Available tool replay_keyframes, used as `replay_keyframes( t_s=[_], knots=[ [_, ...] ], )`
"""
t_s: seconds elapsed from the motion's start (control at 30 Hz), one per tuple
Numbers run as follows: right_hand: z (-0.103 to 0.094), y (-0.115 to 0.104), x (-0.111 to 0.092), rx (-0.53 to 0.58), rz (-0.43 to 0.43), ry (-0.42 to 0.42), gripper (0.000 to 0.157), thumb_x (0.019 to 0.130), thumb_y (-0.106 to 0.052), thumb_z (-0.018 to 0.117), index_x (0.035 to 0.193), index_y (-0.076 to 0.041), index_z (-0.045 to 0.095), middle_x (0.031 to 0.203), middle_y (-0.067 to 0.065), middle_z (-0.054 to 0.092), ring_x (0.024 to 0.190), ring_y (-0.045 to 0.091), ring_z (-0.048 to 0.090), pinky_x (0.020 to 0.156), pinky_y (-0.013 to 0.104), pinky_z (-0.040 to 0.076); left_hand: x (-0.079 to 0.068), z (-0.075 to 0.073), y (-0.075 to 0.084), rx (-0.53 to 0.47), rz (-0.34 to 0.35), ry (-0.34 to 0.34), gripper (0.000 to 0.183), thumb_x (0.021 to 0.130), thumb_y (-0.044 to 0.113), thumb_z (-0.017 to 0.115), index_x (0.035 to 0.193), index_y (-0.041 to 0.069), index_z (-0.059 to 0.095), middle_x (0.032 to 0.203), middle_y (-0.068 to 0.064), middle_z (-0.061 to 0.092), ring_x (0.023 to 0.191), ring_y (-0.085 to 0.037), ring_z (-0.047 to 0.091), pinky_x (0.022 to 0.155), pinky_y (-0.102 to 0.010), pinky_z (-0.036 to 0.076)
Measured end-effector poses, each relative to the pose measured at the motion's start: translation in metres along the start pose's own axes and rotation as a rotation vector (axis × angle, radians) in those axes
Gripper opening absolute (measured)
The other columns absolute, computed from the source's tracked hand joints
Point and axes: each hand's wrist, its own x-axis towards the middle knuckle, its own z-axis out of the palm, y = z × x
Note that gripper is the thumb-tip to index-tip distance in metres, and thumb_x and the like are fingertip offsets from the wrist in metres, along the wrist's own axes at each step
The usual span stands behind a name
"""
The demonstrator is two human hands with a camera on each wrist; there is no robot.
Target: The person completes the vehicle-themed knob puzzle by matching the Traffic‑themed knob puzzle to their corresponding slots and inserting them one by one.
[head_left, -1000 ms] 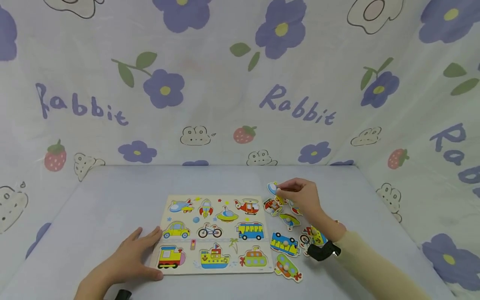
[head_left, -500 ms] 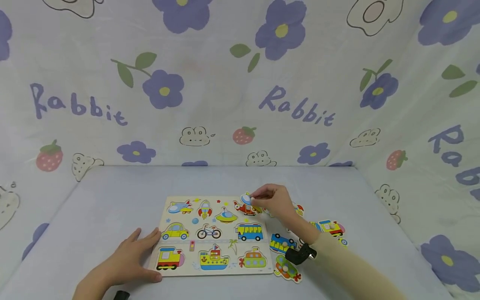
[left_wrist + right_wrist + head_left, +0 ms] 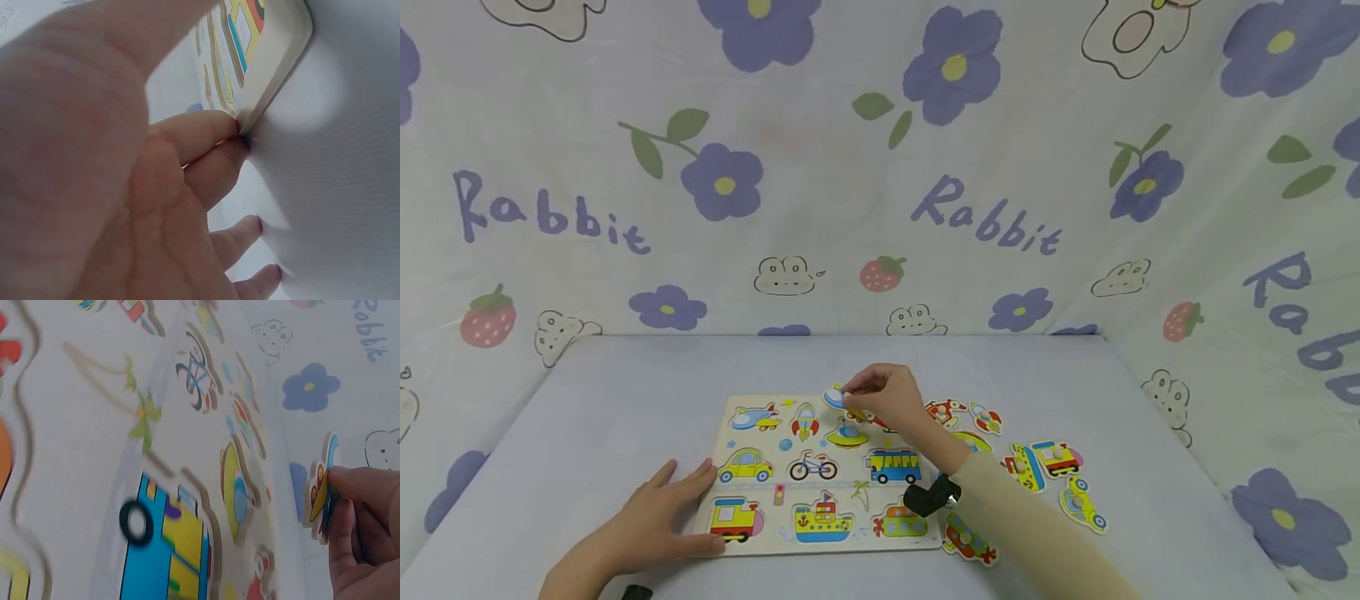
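Observation:
My right hand pinches a wooden airplane puzzle piece above the top edge of the puzzle board. In the right wrist view the airplane piece is seen edge-on between thumb and fingers, raised off the board. The board has vehicle-shaped recesses with matching pictures; the airplane recess lies at its upper left. My left hand rests at the board's left edge, fingers spread. In the left wrist view its fingertips touch the board's corner region and the table.
Loose pieces lie right of the board: a helicopter, a rocket, a boat, a train, a car and a submarine. My right forearm partly covers others. A patterned cloth hangs behind the table.
My right hand has carried the airplane piece leftward from the loose pieces to over the board's top edge. My left hand has stayed at the left edge.

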Motion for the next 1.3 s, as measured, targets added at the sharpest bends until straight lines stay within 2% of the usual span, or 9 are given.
replay_keyframes(
  t_s=[0.2, 0.23, 0.43, 0.6, 0.73, 0.87, 1.1, 1.3],
  knots=[
    [0.023, 0.001, 0.007, -0.012, -0.003, -0.034, 0.01, 0.082, -0.002, 0.079, 0.09, -0.003, 0.073, 0.085, 0.005, 0.072, 0.078, 0.02, 0.07, 0.067, 0.029, 0.057, 0.0, 0.001, 0.0, -0.002, 0.011, 0.011, 0.104, 0.064, 0.059, 0.083, 0.145, 0.005, 0.048, 0.152, -0.013, 0.04, 0.137, -0.058, 0.014, 0.102, -0.076, 0.015],
    [0.027, 0.001, 0.009, -0.01, 0.001, -0.04, 0.011, 0.081, -0.001, 0.08, 0.089, -0.003, 0.073, 0.085, 0.005, 0.072, 0.078, 0.019, 0.07, 0.07, 0.03, 0.057, 0.0, 0.001, 0.0, -0.004, 0.009, 0.01, 0.105, 0.063, 0.059, 0.083, 0.145, 0.005, 0.048, 0.152, -0.013, 0.04, 0.137, -0.058, 0.014, 0.101, -0.076, 0.015],
    [0.049, -0.002, 0.016, -0.036, 0.028, -0.074, 0.01, 0.081, -0.003, 0.08, 0.088, -0.006, 0.074, 0.082, 0.002, 0.072, 0.076, 0.017, 0.069, 0.069, 0.03, 0.057, 0.001, 0.002, -0.003, -0.008, -0.019, -0.005, 0.107, 0.062, 0.062, 0.082, 0.146, 0.007, 0.047, 0.153, -0.012, 0.038, 0.138, -0.058, 0.013, 0.101, -0.077, 0.015],
    [0.068, -0.006, 0.022, -0.097, 0.056, -0.075, 0.01, 0.079, -0.005, 0.082, 0.084, -0.008, 0.074, 0.078, -0.002, 0.071, 0.072, 0.014, 0.067, 0.066, 0.026, 0.054, 0.0, 0.002, -0.003, -0.007, -0.034, -0.013, 0.108, 0.062, 0.063, 0.083, 0.147, 0.008, 0.047, 0.154, -0.011, 0.038, 0.138, -0.058, 0.012, 0.1, -0.077, 0.016],
    [0.081, -0.005, 0.025, -0.095, 0.067, -0.066, 0.011, 0.079, -0.003, 0.082, 0.083, -0.008, 0.074, 0.077, -0.003, 0.07, 0.071, 0.013, 0.066, 0.066, 0.025, 0.053, 0.0, 0.002, -0.003, -0.008, -0.023, -0.011, 0.107, 0.062, 0.063, 0.082, 0.147, 0.008, 0.047, 0.154, -0.011, 0.038, 0.138, -0.058, 0.012, 0.1, -0.077, 0.017],
    [0.089, -0.002, 0.026, -0.096, 0.071, -0.067, 0.011, 0.079, -0.002, 0.082, 0.083, -0.007, 0.073, 0.076, -0.002, 0.07, 0.07, 0.013, 0.065, 0.064, 0.024, 0.052, 0.0, 0.001, -0.003, -0.013, 0.0, -0.004, 0.106, 0.063, 0.063, 0.082, 0.146, 0.007, 0.047, 0.154, -0.011, 0.038, 0.138, -0.058, 0.012, 0.1, -0.077, 0.017],
    [0.097, 0.001, 0.027, -0.17, 0.082, -0.059, 0.01, 0.079, -0.008, 0.083, 0.08, -0.012, 0.074, 0.073, -0.005, 0.068, 0.068, 0.011, 0.063, 0.063, 0.024, 0.051, 0.0, 0.0, -0.002, -0.024, 0.007, 0.0, 0.105, 0.064, 0.062, 0.082, 0.145, 0.006, 0.048, 0.153, -0.012, 0.039, 0.138, -0.058, 0.013, 0.101, -0.076, 0.016],
    [0.105, -0.005, 0.026, -0.192, 0.093, -0.037, 0.011, 0.078, -0.007, 0.084, 0.076, -0.011, 0.074, 0.07, -0.005, 0.068, 0.067, 0.01, 0.064, 0.063, 0.024, 0.053, -0.001, -0.001, -0.002, -0.028, 0.01, -0.011, 0.103, 0.065, 0.06, 0.083, 0.146, 0.005, 0.048, 0.153, -0.013, 0.038, 0.137, -0.059, 0.012, 0.101, -0.076, 0.015]
  ],
)
